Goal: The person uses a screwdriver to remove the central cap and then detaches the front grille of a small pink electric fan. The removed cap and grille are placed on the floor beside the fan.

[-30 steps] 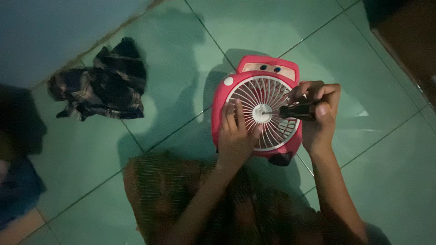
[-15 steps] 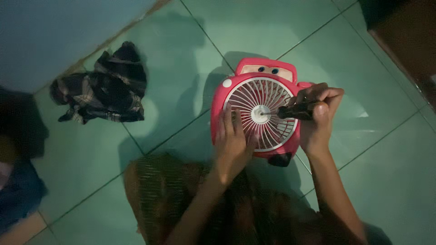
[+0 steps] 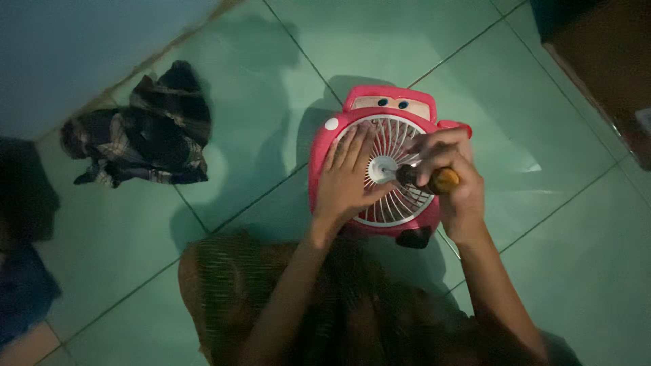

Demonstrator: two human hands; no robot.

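- Red toy-car-shaped fan (image 3: 380,108): lies face up on the green tiled floor (image 3: 271,81), in front of the person's lap. Cartoon eyes show on the upper edge; a dark wheel-like part sits at the lower edge. The white grille (image 3: 397,139) is partly covered by both hands.
- Left hand (image 3: 349,179): laid flat on the left half of the grille, fingers spread and extended, thumb toward the white hub (image 3: 382,167). It holds nothing; it presses on the fan.
- Right hand (image 3: 451,183): closed around a screwdriver (image 3: 427,178). Dark handle with an amber butt end showing between the fingers; the shaft is short in view and its tip meets the hub. Whether the tip sits in a screw cannot be made out.
- Lighting: dim; fine detail of the grille and hub is hard to read.
- Plaid cloth (image 3: 139,139): crumpled on the floor, well apart to the left.
- Patterned garment (image 3: 271,291): covers the person's lap, blurred, cut off by the lower edge.
- Dark shapes at the left edge and a brown piece of furniture (image 3: 603,61) at upper right: both cut off, not identifiable.
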